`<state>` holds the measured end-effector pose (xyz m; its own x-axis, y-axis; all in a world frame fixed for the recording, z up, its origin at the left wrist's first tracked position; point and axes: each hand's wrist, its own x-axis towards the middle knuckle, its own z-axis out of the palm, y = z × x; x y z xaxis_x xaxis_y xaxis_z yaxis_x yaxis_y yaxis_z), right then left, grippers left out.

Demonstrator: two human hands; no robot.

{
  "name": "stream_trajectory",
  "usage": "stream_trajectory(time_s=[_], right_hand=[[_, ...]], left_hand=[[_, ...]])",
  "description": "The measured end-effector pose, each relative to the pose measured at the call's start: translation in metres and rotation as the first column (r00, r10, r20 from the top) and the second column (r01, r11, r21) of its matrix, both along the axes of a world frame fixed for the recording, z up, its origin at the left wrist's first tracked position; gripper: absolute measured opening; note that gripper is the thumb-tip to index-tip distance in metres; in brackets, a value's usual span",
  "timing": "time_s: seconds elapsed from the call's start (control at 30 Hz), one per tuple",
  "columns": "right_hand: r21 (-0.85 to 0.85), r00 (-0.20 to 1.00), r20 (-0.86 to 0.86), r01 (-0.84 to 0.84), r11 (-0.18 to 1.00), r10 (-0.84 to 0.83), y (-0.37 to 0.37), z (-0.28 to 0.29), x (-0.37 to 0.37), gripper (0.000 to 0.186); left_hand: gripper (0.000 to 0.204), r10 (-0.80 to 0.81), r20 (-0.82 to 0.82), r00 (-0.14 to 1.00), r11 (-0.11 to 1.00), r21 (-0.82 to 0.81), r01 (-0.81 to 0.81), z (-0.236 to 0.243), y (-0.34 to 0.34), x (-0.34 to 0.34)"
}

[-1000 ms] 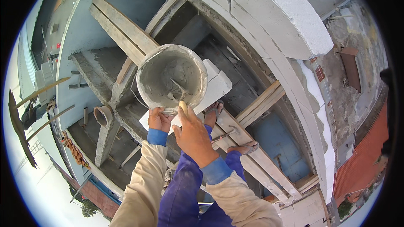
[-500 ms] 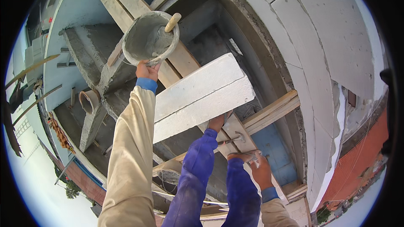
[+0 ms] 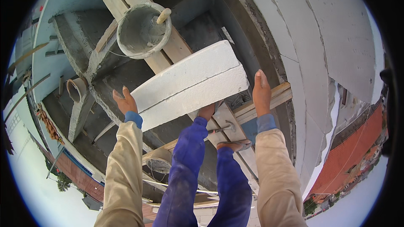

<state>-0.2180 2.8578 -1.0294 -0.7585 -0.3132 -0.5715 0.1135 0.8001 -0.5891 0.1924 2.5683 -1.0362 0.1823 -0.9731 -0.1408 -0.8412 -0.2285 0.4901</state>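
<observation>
Blocks (image 3: 191,86): two, white, side by side, dark seam between; seem to lie across planks (image 3: 179,48). Left hand (image 3: 125,101) at their left end, thumb and fingers spread, gripping nothing; cannot tell whether it touches. Right hand (image 3: 262,94) just beside the right end, gap showing, fingers extended, nothing held.

Handling, my judgement: both palms should meet the ends squarely, pressure even, before any weight comes on. Seam suggests the pair could slide apart; settle first on one or both. Edges look likely to chip, so flat palms over fingertips. Feet (image 3: 234,145) close by; slow, level movement best.

Surface: planks narrow, slit between them, set over a grey pit (image 3: 200,29). Hammer (image 3: 229,127) lies beside the feet, a likely trip. Bucket (image 3: 130,23) beyond the blocks, pale handle (image 3: 163,15) leaning at its rim, near enough to knock. Right: pale wall (image 3: 311,50), timber (image 3: 280,93) reaching toward it behind right hand. Room looks tighter that side.
</observation>
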Motion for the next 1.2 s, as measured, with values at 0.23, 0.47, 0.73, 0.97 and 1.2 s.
stream_trajectory(time_s=[0.23, 0.47, 0.73, 0.97, 1.2], right_hand=[[0.101, 0.976, 0.156, -0.166, 0.981, 0.149, -0.040, -0.037, 0.014, 0.083], [0.010, 0.984, 0.051, -0.170, 0.985, 0.169, -0.003, -0.045, 0.020, 0.074], [0.263, 0.765, -0.445, -0.386, 0.884, 0.466, -0.013, -0.014, 0.040, 0.057], [0.141, 0.153, -0.581, -0.948, 0.285, 0.799, -0.001, 0.005, 0.112, 0.063], [0.377, -0.077, -0.444, -0.920, 0.109, 0.893, -0.033, -0.028, 0.119, 0.053]], left_hand=[[0.098, -0.713, 0.285, 0.640, 0.700, 0.244, 0.671, 0.038, 0.148, 0.006], [0.121, -0.864, 0.367, 0.345, 0.495, 0.487, 0.720, 0.013, 0.184, -0.063], [0.124, -0.843, 0.289, 0.454, 0.535, 0.358, 0.765, -0.002, 0.187, -0.041], [0.124, -0.845, 0.354, 0.401, 0.520, 0.367, 0.771, -0.002, 0.191, -0.044], [0.131, -0.897, 0.345, 0.275, 0.415, 0.452, 0.789, -0.001, 0.158, -0.044]])
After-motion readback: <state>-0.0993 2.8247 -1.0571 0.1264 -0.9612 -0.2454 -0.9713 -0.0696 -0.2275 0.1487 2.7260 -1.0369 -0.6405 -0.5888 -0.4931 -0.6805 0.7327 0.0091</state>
